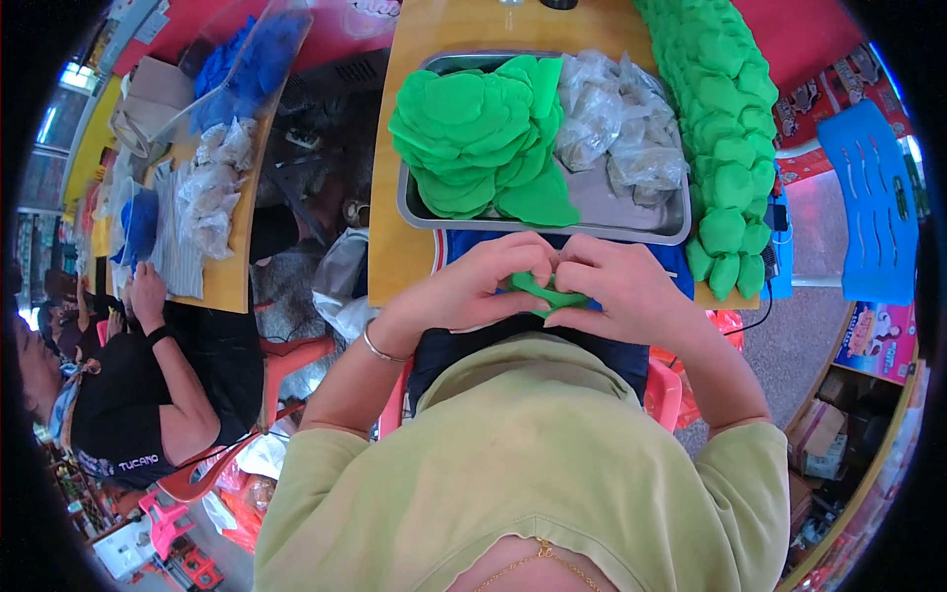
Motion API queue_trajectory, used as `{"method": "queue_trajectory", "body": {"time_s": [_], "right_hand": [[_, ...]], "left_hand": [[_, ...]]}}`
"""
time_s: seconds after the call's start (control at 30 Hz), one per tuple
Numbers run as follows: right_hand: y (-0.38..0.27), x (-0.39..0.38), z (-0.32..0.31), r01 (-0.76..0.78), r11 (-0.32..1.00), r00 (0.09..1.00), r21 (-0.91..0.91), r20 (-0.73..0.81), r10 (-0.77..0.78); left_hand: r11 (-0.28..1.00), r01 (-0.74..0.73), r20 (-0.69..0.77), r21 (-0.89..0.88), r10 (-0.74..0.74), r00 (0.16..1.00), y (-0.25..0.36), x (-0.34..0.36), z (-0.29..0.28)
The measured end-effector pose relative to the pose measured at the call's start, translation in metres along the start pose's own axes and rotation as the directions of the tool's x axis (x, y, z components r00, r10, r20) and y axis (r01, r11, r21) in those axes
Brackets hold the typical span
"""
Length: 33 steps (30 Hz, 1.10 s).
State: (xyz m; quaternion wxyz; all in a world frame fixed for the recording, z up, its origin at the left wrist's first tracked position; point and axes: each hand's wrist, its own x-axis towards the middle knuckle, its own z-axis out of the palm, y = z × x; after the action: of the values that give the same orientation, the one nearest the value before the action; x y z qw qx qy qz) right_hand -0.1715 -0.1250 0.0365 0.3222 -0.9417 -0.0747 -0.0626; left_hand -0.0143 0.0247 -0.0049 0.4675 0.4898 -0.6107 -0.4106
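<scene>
My left hand (498, 279) and my right hand (617, 293) meet in front of my chest. Between them they pinch a soft green piece (548, 292), its far and lower parts covered by my fingers. Just beyond my hands lies a metal tray (612, 211). Thin, flat green sheets (473, 138) with rounded edges are piled in its left part. Clear plastic bags (631, 123) with something brownish-grey inside fill the far right of the tray. Along the table's right edge, plump green pieces (725, 148) form a long, thick row.
The tray stands on a wooden table (388, 257). At the left, a co-worker's hand (148, 296) touches a blue item (140, 222) at another table bearing plastic bags (222, 178). A blue plastic chair (868, 202) and a shelf with boxes (824, 434) stand at the right.
</scene>
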Motion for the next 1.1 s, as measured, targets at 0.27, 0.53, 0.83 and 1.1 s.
{"method": "queue_trajectory", "body": {"time_s": [0.27, 0.53, 0.83, 1.1], "right_hand": [[-0.001, 0.003, -0.014, -0.052, 0.992, 0.990, 0.112, -0.121, 0.066], [-0.015, 0.004, -0.031, -0.028, 0.998, 0.982, 0.061, -0.184, 0.039], [-0.017, 0.008, -0.042, -0.009, 0.998, 0.945, -0.066, -0.328, -0.013], [-0.015, 0.030, -0.050, -0.031, 0.994, 0.871, 0.100, -0.486, 0.076]], "left_hand": [[0.907, -0.061, -0.238, -0.416, -0.043, 0.970, 0.006, 0.005, 0.010], [0.801, -0.117, -0.358, -0.587, -0.127, 0.925, 0.030, 0.012, 0.018], [0.834, -0.212, -0.465, -0.508, -0.059, 0.883, 0.044, 0.022, 0.021], [0.831, -0.312, -0.543, -0.460, 0.016, 0.840, 0.041, 0.040, 0.013]]}}
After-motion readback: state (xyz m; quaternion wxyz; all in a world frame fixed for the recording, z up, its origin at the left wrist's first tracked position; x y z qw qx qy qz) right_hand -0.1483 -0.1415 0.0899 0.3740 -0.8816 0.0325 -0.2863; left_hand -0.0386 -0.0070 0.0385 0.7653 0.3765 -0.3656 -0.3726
